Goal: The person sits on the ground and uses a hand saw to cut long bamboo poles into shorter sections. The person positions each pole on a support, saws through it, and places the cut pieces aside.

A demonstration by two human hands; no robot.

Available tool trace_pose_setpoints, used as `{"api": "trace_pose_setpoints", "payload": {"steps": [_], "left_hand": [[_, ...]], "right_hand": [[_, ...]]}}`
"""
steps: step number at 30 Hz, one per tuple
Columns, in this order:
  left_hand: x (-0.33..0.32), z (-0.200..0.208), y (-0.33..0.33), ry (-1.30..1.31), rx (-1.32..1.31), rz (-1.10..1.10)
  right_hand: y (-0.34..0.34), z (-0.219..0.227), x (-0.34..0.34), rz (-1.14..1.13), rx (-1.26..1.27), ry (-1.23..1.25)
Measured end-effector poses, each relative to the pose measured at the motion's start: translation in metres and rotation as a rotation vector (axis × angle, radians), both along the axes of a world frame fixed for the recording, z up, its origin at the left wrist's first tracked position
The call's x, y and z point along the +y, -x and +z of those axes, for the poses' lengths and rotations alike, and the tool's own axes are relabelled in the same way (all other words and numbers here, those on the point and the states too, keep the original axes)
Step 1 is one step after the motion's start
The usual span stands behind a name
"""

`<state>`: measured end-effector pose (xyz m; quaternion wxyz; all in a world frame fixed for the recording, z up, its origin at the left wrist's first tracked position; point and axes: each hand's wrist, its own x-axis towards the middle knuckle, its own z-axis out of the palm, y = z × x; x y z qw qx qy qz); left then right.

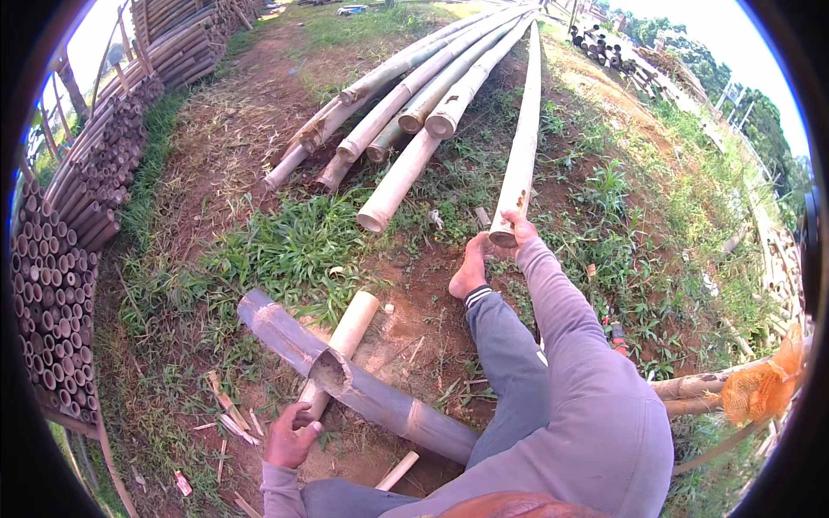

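Note:
My right hand (521,228) is closed around the near end of a long pale bamboo pole (523,129), which stretches away from me. By the pole's end rests my bare foot (469,274). Lower left, my left hand (291,437) has its fingers loosely curled and apart, with nothing seen in them. It is beside the near end of a short pale bamboo piece (352,324); whether it touches it I cannot tell. Across that piece lies a thick grey bamboo length (390,409), with a notch (331,369) cut into its upper side.
Several long bamboo poles (466,76) lie fanned out ahead. Stacked bamboo (53,311) fills the left side. Split bamboo scraps (233,413) and a small bamboo piece (397,471) lie nearby on the ground. An orange net (765,380) hangs over poles at the right.

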<state>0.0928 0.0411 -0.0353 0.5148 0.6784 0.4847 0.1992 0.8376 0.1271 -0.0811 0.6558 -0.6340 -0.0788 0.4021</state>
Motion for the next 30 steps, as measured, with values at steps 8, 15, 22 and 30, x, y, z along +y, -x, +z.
{"api": "trace_pose_setpoints", "payload": {"steps": [8,15,22,30], "left_hand": [[-0.011,0.068,-0.08,-0.045,0.008,-0.303],[0.012,0.096,-0.201,0.134,-0.045,-0.449],[-0.015,0.074,-0.087,0.442,-0.169,-0.498],[-0.127,0.126,0.086,-0.026,0.492,-0.3]], "right_hand": [[0.226,0.035,-0.232,0.205,0.623,-0.503],[0.465,0.088,-0.257,0.544,0.694,-0.425],[0.49,0.021,-0.263,1.532,-0.005,0.14],[0.237,0.089,-0.091,0.162,0.295,-0.184]]}}
